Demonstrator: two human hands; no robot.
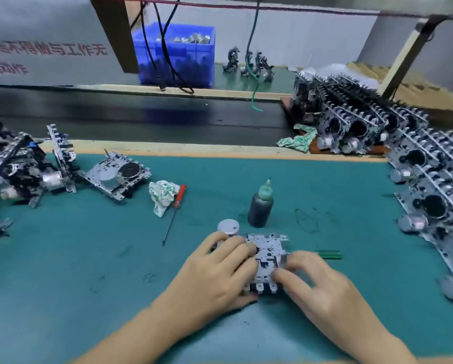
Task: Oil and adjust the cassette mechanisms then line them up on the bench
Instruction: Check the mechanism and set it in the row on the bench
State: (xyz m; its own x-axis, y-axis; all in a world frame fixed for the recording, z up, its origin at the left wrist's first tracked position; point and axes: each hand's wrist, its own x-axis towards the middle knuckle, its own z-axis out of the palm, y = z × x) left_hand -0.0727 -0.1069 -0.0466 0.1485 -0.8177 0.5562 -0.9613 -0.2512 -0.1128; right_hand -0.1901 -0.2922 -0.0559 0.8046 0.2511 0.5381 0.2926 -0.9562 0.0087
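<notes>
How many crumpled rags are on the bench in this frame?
2: one rag lies left of the red-handled screwdriver; another rag sits at the bench's far edge by the stacked mechanisms. Others may be hidden.

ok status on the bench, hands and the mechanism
Left hand and right hand both on cassette mechanism, flat on mat. Oil bottle upright just behind. Nothing in the way.

Two bare forearms, sleeves not in view. Left hand (pixel 214 274) and right hand (pixel 317 287): no gloves, no rings, no watch or wristband visible. Fingernails short, unpainted where visible. Rest of person out of frame.
</notes>
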